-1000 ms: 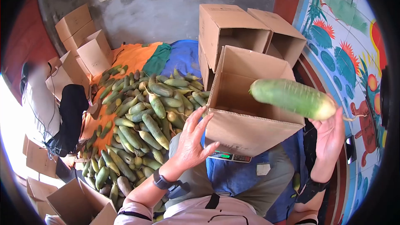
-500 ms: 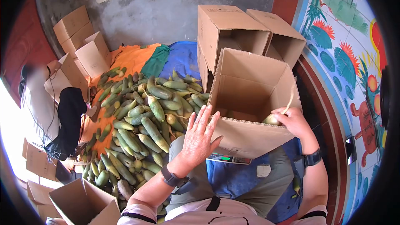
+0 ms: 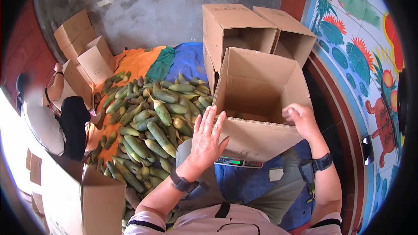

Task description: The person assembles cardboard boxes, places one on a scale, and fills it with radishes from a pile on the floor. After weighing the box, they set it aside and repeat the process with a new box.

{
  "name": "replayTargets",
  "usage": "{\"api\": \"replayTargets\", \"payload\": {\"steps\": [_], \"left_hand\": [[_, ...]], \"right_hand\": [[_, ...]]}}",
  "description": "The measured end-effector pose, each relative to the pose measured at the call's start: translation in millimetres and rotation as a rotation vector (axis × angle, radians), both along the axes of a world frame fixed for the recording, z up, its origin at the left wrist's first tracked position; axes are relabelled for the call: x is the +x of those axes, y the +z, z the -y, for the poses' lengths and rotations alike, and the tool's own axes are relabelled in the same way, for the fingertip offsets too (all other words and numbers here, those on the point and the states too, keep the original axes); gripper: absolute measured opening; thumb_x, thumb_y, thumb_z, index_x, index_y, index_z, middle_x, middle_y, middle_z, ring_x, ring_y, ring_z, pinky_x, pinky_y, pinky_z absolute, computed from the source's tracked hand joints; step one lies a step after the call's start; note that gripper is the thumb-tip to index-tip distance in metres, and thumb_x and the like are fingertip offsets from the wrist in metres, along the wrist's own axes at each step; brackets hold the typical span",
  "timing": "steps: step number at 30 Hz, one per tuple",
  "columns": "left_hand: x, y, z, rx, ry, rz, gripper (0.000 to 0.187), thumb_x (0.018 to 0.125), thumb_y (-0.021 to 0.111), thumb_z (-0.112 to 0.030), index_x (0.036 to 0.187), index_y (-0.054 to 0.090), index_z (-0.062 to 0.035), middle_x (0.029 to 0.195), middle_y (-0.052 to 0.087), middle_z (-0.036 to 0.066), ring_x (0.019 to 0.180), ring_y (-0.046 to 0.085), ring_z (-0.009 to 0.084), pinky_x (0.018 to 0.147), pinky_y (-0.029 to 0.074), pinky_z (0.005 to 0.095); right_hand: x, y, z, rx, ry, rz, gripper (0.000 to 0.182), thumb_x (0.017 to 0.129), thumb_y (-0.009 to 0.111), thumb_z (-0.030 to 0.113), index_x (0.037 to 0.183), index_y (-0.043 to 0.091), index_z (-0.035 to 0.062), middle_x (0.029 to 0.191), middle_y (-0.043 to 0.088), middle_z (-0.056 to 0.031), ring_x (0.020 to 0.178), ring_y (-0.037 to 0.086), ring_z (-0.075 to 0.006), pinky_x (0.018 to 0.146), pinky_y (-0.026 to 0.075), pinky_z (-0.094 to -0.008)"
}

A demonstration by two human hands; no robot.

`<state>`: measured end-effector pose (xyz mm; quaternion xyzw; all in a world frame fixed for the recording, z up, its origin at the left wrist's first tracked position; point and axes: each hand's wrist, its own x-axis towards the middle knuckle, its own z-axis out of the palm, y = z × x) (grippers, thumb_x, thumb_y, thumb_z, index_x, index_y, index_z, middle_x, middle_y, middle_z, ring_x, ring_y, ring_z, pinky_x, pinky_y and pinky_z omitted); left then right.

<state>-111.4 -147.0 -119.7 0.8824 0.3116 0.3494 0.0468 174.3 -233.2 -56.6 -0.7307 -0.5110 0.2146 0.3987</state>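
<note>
A tall cardboard box (image 3: 265, 137), its top unflapped, stands tilted between my knees on a scale (image 3: 238, 162) with a lit green display. My left hand (image 3: 208, 137) lies with fingers stretched against the box's near left corner and holds nothing. Over the right part of the near rim is my right hand (image 3: 302, 119), its fingers curled, slightly blurred, with nothing visible in them. The box's floor is mostly hidden behind its near wall. Left of the box lies a big heap of green radishes (image 3: 161, 137).
More cardboard boxes (image 3: 244, 19) stand stacked behind mine, others (image 3: 76, 35) at the back left. A person (image 3: 43, 122) sits at the left by a box. Another open box (image 3: 102, 200) is at the lower left. Orange and blue sheets (image 3: 189, 63) cover the floor.
The pale radish in my right hand has gone from view, and that hand has lifted slightly. The lower-left box has risen and turned. The person at the left has raised an arm.
</note>
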Motion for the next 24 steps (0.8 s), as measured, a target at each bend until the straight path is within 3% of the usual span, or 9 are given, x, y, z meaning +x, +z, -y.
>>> {"api": "replayTargets", "payload": {"steps": [4,6,7,11,19,24], "left_hand": [[-1.4,-4.9,-1.1,0.033,-0.014,-0.003,0.082,0.072,0.073,-0.02,0.141,0.031,-0.0072,0.146,0.025,0.019,0.135,0.027,0.0367,0.106,0.025,0.0527],[1.2,-2.5,2.3,0.017,-0.027,0.01,0.082,0.072,0.073,-0.019,0.142,0.031,-0.0073,0.147,0.024,0.02,0.134,0.028,0.0376,0.107,0.025,0.0525],[3.1,-4.0,2.2,0.004,-0.008,0.026,0.082,0.072,0.073,-0.018,0.142,0.031,-0.0072,0.147,0.024,0.02,0.134,0.028,0.038,0.107,0.025,0.0523],[3.2,-3.3,2.1,-0.009,0.01,0.021,0.081,0.072,0.073,-0.016,0.141,0.032,-0.0078,0.147,0.023,0.021,0.135,0.026,0.039,0.107,0.025,0.0508],[-12.9,-13.5,3.0,-0.013,0.022,0.137,0.077,0.075,0.07,-0.012,0.14,0.03,-0.0028,0.148,0.021,0.024,0.135,0.026,0.0406,0.108,0.027,0.0471],[-40.7,-35.7,-21.7,-0.046,0.165,0.189,0.068,0.08,0.065,-0.02,0.139,0.034,-0.0041,0.145,0.027,0.023,0.133,0.029,0.0408,0.107,0.027,0.048]], "right_hand": [[-13.8,14.1,14.4,0.277,0.006,0.059,0.016,0.091,0.05,0.007,0.098,0.061,-0.0015,0.086,0.066,-0.0129,0.079,0.065,-0.0195,0.072,0.051,-0.029],[-34.3,25.2,34.9,0.429,-0.049,0.316,0.013,0.089,0.053,0.005,0.098,0.061,-0.0009,0.09,0.065,-0.0132,0.081,0.064,-0.0193,0.073,0.05,-0.0292],[-41.4,24.6,44.4,0.466,-0.088,0.306,0.014,0.087,0.055,0.002,0.099,0.062,-0.0003,0.092,0.064,-0.0136,0.085,0.064,-0.0233,0.076,0.05,-0.0314],[-50.3,15.1,75.7,0.48,-0.116,0.517,0.021,0.082,0.058,0.0,0.103,0.061,-0.0003,0.101,0.063,-0.0156,0.094,0.06,-0.0322,0.085,0.047,-0.0366],[-45.0,-4.7,88.5,0.313,-0.092,0.73,0.044,0.075,0.065,0.001,0.118,0.055,0.0034,0.12,0.055,-0.0153,0.114,0.048,-0.0341,0.099,0.038,-0.0429],[-44.0,-10.6,86.3,0.317,-0.112,0.779,0.044,0.073,0.066,0.0,0.116,0.057,0.0036,0.12,0.055,-0.0142,0.114,0.048,-0.0337,0.099,0.038,-0.0435]]}}
